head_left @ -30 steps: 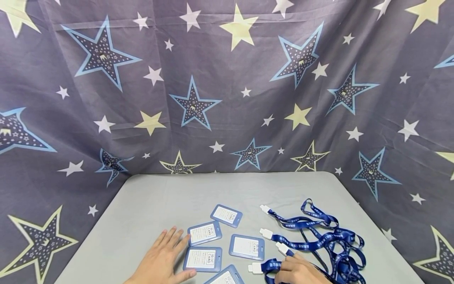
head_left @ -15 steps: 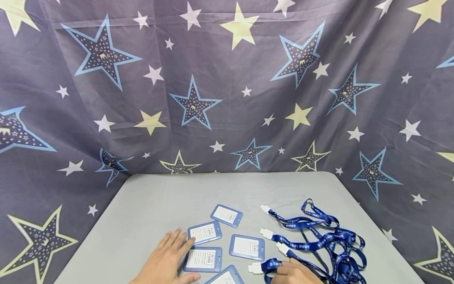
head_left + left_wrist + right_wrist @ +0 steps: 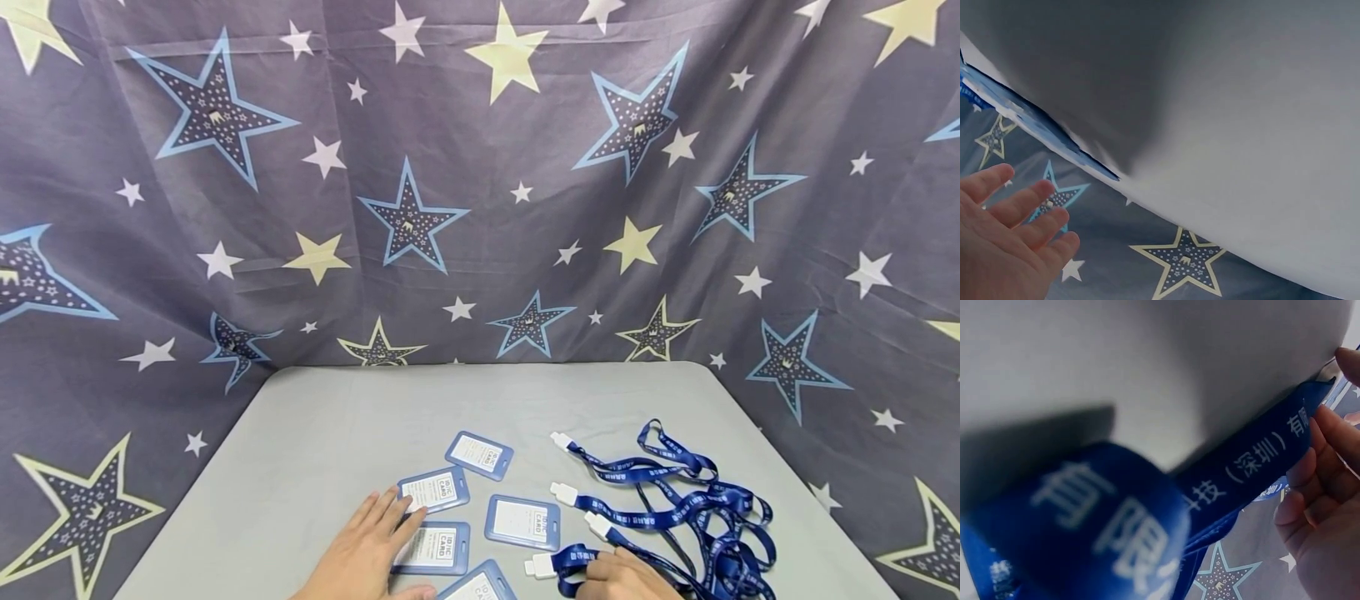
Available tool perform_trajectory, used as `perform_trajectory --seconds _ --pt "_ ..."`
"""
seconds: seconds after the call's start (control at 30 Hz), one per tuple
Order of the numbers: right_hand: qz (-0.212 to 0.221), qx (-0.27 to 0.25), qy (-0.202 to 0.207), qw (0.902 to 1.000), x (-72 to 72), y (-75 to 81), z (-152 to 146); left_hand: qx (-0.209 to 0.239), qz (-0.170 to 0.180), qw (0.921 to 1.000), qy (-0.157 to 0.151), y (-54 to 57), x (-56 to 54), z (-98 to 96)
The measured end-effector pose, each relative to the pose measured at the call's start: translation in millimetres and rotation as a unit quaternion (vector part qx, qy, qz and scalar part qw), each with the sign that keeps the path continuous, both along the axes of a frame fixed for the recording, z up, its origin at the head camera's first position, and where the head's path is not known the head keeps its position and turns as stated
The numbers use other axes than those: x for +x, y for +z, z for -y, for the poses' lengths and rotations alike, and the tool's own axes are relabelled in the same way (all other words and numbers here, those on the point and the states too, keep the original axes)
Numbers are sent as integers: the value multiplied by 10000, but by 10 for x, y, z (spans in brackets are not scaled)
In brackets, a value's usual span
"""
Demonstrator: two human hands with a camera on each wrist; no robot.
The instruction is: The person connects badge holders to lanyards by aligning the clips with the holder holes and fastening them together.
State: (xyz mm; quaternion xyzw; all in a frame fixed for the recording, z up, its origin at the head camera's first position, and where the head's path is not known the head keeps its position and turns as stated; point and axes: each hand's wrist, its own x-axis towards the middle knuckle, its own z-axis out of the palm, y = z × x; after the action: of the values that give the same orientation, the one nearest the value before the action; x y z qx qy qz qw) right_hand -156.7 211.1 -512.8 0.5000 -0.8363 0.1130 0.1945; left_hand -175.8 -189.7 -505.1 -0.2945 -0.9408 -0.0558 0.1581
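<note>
My left hand (image 3: 363,546), fingers straight and slightly spread, is over the left edges of two blue card holders, the upper-left one (image 3: 442,487) and the lower-left one (image 3: 442,547). From the left wrist view, the fingers (image 3: 1035,215) look apart from the tabletop. With curled fingers, my right hand (image 3: 628,577) holds the strap of the nearest blue lanyard (image 3: 576,557), whose white clip (image 3: 539,567) points left. In the right wrist view the printed strap (image 3: 1254,465) runs to between thumb and fingers. The right palm is partly hidden in the head view.
More card holders lie at the back (image 3: 480,456), at centre (image 3: 517,522) and by the front edge (image 3: 480,585). Several lanyards (image 3: 720,533) form a tangled heap on the right of the grey table (image 3: 337,417). A star-patterned curtain (image 3: 450,167) encloses the table.
My left hand has shifted right and slightly nearer, across the two left card holders. The right hand has moved slightly left, and the strap beside it shows more.
</note>
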Motion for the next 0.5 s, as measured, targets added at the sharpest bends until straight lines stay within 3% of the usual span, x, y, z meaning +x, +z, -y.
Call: perform_trajectory --seconds 0.2,0.3,0.5 --pt "62 97 16 9999 7 -18 -10 -64 493 9987 -67 2 15 -51" --pt "244 97 11 9997 11 -14 -13 -106 573 9983 -77 9 25 -74" --pt "195 -13 252 9995 5 -2 11 -160 750 9970 -52 31 37 -116"
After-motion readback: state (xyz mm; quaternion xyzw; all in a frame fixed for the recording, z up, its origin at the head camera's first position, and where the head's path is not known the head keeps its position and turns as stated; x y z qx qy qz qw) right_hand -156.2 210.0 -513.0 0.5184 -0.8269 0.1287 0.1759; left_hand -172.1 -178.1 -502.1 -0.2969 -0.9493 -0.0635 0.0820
